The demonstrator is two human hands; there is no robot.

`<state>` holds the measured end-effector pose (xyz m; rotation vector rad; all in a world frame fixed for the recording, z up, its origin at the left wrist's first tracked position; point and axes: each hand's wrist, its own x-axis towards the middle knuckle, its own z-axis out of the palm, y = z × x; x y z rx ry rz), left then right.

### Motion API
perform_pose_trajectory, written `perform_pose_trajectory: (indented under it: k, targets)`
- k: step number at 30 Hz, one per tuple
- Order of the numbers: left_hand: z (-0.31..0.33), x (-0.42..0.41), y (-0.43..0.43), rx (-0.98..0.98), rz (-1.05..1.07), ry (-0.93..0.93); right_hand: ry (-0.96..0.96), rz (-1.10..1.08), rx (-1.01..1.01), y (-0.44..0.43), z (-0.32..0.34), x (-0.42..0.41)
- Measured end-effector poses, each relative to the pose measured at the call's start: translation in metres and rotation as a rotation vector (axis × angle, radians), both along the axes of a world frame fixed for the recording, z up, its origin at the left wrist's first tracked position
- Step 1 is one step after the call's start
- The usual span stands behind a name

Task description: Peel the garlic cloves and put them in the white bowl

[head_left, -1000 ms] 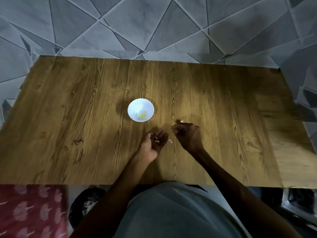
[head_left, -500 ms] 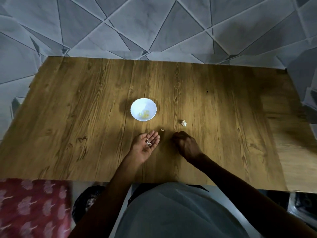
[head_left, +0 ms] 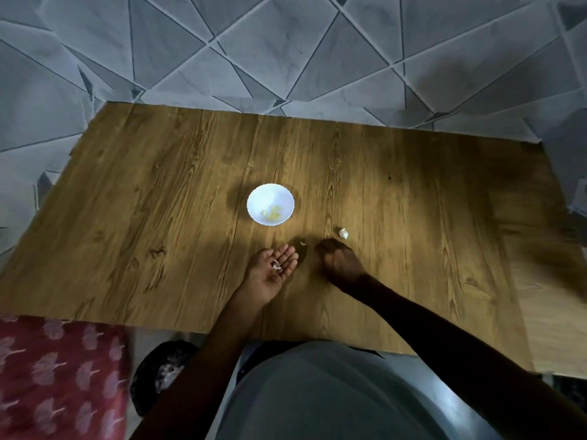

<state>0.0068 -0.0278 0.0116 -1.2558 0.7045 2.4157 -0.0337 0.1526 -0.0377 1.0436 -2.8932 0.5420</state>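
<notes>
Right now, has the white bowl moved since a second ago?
No. The white bowl sits by the same dark grain line on the table.

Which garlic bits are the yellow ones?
The garlic pieces lying inside the white bowl. The clove on the wooden table by the right hand is white, and the scraps on the open left hand are pale.

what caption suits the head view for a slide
Open left hand cradles pale garlic bits beside a curled right hand; round white bowl of yellowish cloves beyond.
</notes>
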Motion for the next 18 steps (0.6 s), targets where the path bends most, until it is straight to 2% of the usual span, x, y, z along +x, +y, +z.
perform_pose_trajectory:
  k: [3, 5, 6, 8, 10, 13, 15, 18]
  targets:
    - [0.001, -0.001, 0.006, -0.013, 0.03, -0.024, -0.321, -0.218, -0.296, -0.014, 0.012, 0.004]
    - [0.002, 0.0, 0.013, 0.005, 0.055, -0.043, -0.393, -0.21, -0.445, -0.025, 0.03, 0.01]
    - [0.001, 0.001, 0.018, 0.009, 0.053, -0.059, -0.424, -0.157, -0.441, -0.029, 0.039, 0.014]
    - [0.001, 0.002, 0.026, 0.003, 0.038, -0.089, -0.42, -0.039, -0.34, -0.031, 0.049, 0.021]
    - [-0.002, 0.001, 0.032, -0.009, 0.031, -0.079, -0.36, -0.046, -0.235, -0.027, 0.049, 0.023]
    - [-0.005, 0.001, 0.035, 0.029, 0.044, -0.042, -0.405, -0.233, -0.342, -0.018, 0.051, 0.021]
    - [-0.004, 0.002, 0.033, 0.084, 0.051, -0.008, -0.357, -0.32, -0.43, -0.008, 0.049, 0.013]
    - [-0.003, 0.005, 0.027, 0.085, 0.053, -0.003, -0.311, -0.417, -0.425, 0.018, 0.041, 0.002]
